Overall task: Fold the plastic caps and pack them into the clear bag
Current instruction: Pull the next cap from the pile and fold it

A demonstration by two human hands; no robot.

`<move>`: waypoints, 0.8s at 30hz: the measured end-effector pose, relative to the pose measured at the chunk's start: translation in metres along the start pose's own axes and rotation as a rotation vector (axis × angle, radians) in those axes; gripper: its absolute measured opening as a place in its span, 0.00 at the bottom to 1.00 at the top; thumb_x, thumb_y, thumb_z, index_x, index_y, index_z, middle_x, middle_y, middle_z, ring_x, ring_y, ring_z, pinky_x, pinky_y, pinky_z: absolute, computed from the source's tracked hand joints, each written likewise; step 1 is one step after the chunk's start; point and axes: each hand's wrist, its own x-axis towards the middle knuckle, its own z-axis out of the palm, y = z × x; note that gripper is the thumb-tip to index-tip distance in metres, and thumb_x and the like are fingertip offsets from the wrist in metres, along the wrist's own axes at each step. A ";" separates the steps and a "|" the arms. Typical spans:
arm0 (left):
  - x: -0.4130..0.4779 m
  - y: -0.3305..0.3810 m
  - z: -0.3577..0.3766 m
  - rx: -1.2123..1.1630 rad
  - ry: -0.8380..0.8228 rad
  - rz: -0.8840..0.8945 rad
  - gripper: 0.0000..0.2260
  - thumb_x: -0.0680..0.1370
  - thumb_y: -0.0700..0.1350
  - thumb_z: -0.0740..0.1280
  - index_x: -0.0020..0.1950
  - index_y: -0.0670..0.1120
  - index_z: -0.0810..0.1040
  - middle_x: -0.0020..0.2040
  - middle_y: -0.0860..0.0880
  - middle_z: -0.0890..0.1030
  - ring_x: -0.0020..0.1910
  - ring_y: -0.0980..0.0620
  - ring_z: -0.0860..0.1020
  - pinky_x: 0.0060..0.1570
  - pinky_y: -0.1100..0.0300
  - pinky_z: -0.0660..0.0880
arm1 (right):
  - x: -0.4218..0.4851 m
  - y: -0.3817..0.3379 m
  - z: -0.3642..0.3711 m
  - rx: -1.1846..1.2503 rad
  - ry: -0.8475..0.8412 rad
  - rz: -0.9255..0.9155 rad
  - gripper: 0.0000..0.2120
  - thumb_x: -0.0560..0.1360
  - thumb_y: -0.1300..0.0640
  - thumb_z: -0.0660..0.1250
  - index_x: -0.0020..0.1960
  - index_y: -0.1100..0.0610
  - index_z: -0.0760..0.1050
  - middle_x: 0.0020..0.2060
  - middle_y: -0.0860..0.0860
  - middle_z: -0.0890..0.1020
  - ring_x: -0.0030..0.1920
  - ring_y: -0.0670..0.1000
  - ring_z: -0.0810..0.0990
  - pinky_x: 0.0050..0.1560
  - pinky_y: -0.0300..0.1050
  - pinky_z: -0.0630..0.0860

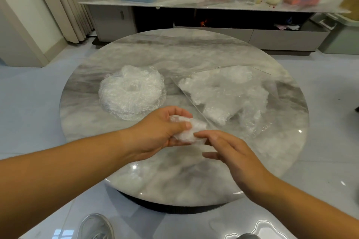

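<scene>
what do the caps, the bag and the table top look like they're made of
The caps: thin clear plastic film, crinkly and glossy; the stack looks whitish from gathered folds. The bag: smoother clear plastic sheet, straight shiny edges, contents visible through it. The table: grey-white veined top, polished, with light spots reflected; marble or a stone-look slab, cannot tell which.

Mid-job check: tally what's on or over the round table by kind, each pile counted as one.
Pile of unfolded caps: 1
Clear bag: 1
Folded cap in left hand: 1
Total: 3
</scene>
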 end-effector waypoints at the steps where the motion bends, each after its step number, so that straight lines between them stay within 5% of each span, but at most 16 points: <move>1: 0.000 0.003 0.007 0.042 -0.010 0.043 0.09 0.78 0.34 0.69 0.57 0.41 0.79 0.53 0.38 0.83 0.49 0.42 0.85 0.51 0.45 0.83 | 0.000 -0.005 -0.004 0.027 0.025 -0.012 0.16 0.77 0.44 0.62 0.55 0.47 0.85 0.54 0.43 0.85 0.59 0.44 0.82 0.62 0.53 0.80; 7: 0.002 0.026 0.053 0.178 -0.028 0.206 0.09 0.80 0.43 0.69 0.59 0.43 0.77 0.55 0.41 0.83 0.49 0.45 0.85 0.47 0.51 0.84 | 0.000 -0.030 -0.050 0.034 0.312 -0.146 0.20 0.81 0.42 0.61 0.45 0.51 0.88 0.48 0.50 0.87 0.52 0.52 0.85 0.51 0.49 0.84; 11: 0.012 0.033 0.070 0.572 0.007 0.395 0.11 0.82 0.55 0.61 0.58 0.55 0.81 0.62 0.55 0.79 0.61 0.61 0.77 0.61 0.62 0.75 | 0.003 -0.041 -0.106 0.084 0.612 -0.146 0.28 0.86 0.46 0.53 0.41 0.55 0.87 0.45 0.55 0.87 0.46 0.57 0.87 0.52 0.59 0.81; 13: 0.018 0.033 0.080 0.759 -0.033 0.448 0.15 0.82 0.59 0.58 0.64 0.60 0.79 0.74 0.61 0.68 0.72 0.64 0.65 0.69 0.64 0.64 | 0.005 -0.039 -0.129 0.100 0.701 -0.055 0.28 0.86 0.46 0.52 0.43 0.58 0.85 0.43 0.55 0.88 0.44 0.59 0.87 0.55 0.61 0.81; 18: 0.029 0.019 0.109 1.195 -0.190 0.442 0.27 0.81 0.65 0.50 0.79 0.58 0.63 0.81 0.60 0.38 0.77 0.64 0.34 0.79 0.55 0.42 | 0.002 -0.017 -0.143 -0.006 0.663 0.149 0.33 0.84 0.36 0.47 0.49 0.56 0.84 0.44 0.53 0.88 0.47 0.57 0.87 0.55 0.55 0.81; 24: 0.030 0.009 0.111 1.291 -0.154 0.368 0.34 0.81 0.66 0.47 0.82 0.53 0.44 0.81 0.59 0.39 0.78 0.63 0.37 0.79 0.53 0.42 | 0.006 -0.020 -0.128 0.278 0.471 0.187 0.32 0.82 0.35 0.50 0.57 0.58 0.82 0.54 0.52 0.86 0.56 0.51 0.85 0.62 0.53 0.79</move>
